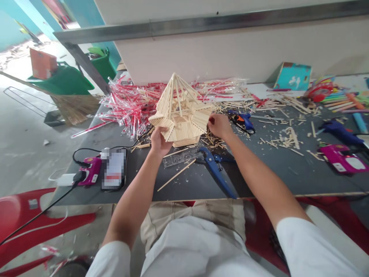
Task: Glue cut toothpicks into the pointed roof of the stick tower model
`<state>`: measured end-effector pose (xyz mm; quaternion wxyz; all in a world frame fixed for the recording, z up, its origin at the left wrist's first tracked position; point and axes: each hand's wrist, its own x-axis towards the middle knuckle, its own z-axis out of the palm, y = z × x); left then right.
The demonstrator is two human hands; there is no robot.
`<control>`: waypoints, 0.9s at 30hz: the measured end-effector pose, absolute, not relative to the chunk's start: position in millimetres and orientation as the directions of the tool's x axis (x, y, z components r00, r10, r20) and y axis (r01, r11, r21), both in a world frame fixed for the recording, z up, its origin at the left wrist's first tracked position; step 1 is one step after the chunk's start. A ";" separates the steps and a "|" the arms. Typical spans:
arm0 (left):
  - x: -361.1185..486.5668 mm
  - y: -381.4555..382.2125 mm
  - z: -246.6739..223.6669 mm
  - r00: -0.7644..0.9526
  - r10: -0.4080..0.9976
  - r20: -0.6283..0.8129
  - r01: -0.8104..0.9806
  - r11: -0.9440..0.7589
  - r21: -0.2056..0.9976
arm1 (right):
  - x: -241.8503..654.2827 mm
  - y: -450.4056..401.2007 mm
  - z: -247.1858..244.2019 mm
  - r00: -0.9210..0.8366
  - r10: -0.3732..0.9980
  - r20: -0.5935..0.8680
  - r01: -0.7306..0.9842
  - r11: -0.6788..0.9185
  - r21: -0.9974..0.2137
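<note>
The left hand (160, 143) grips the lower eave of a pale wooden-stick model with a peaked, open-ribbed roof (180, 130), over the dark grey tabletop (138, 173). The right hand (220, 126) has its fingers curled at the opposite eave; whether they pinch it, I cannot tell. This looks like steadying or checking; moving the model would call for even, light support on both sides. A blue-handled cutter (216, 176) lies nearby.
</note>
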<state>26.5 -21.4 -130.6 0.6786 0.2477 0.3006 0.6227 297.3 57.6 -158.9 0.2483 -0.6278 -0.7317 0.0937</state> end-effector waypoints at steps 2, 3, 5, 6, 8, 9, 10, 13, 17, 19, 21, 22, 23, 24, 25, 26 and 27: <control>27.2 -18.4 -131.5 0.047 0.992 -0.118 -0.691 0.117 0.714 | 300.7 57.4 -159.4 -0.046 0.963 0.264 0.859 0.173 -0.481; 27.6 -17.0 -131.6 0.045 0.991 -0.126 -0.688 0.122 0.716 | 302.2 57.5 -160.3 -0.026 0.961 0.274 0.851 0.165 -0.498; 28.9 -14.3 -131.5 0.039 0.990 -0.138 -0.682 0.127 0.720 | 304.2 57.3 -163.3 0.003 0.956 0.293 0.833 0.160 -0.530; 29.6 -12.9 -131.4 0.035 0.989 -0.143 -0.680 0.128 0.722 | 304.5 56.8 -165.3 0.008 0.953 0.304 0.824 0.165 -0.542; 31.0 -10.0 -131.6 0.024 0.988 -0.152 -0.678 0.128 0.724 | 303.8 54.1 -169.2 0.005 0.945 0.327 0.807 0.189 -0.560; 31.8 -8.6 -131.9 0.018 0.987 -0.158 -0.678 0.128 0.723 | 302.8 51.9 -170.7 -0.005 0.942 0.336 0.798 0.206 -0.566; 32.6 -7.3 -132.4 0.011 0.986 -0.164 -0.679 0.128 0.723 | 301.6 49.1 -171.6 -0.018 0.939 0.342 0.791 0.223 -0.570; 34.5 -4.9 -134.0 -0.011 0.982 -0.189 -0.674 0.132 0.727 | 297.3 40.1 -170.5 -0.049 0.936 0.348 0.787 0.251 -0.564; 33.9 -7.7 -133.7 -0.066 0.980 -0.188 -0.648 0.101 0.755 | 292.9 32.2 -161.6 -0.040 0.934 0.355 0.817 0.235 -0.526; 32.1 -11.2 -132.3 -0.101 0.980 -0.169 -0.624 0.070 0.778 | 291.7 30.4 -156.8 -0.039 0.932 0.360 0.828 0.232 -0.511; 30.9 -14.9 -131.2 -0.126 0.981 -0.148 -0.603 0.043 0.797 | 290.9 29.2 -153.4 -0.033 0.929 0.368 0.836 0.227 -0.499; 30.8 -16.4 -131.1 -0.134 0.982 -0.136 -0.596 0.030 0.803 | 290.7 28.7 -152.2 -0.025 0.927 0.374 0.841 0.222 -0.494; 31.2 -17.6 -131.3 -0.141 0.982 -0.124 -0.592 0.017 0.806 | 290.7 28.2 -151.6 -0.013 0.924 0.382 0.845 0.214 -0.490; 32.0 -18.6 -131.9 -0.147 0.983 -0.112 -0.591 0.003 0.807 | 290.8 27.9 -151.3 0.003 0.920 0.392 0.848 0.205 -0.488; 33.0 -19.2 -132.6 -0.153 0.983 -0.100 -0.590 -0.009 0.807 | 291.1 27.7 -151.3 0.021 0.915 0.403 0.851 0.195 -0.487; 34.1 -19.6 -133.5 -0.159 0.983 -0.090 -0.589 -0.021 0.808 | 291.5 27.6 -151.6 0.040 0.908 0.416 0.853 0.186 -0.488; 35.1 -19.8 -134.3 -0.163 0.983 -0.082 -0.588 -0.031 0.809 | 292.2 27.7 -152.1 0.060 0.901 0.429 0.852 0.178 -0.493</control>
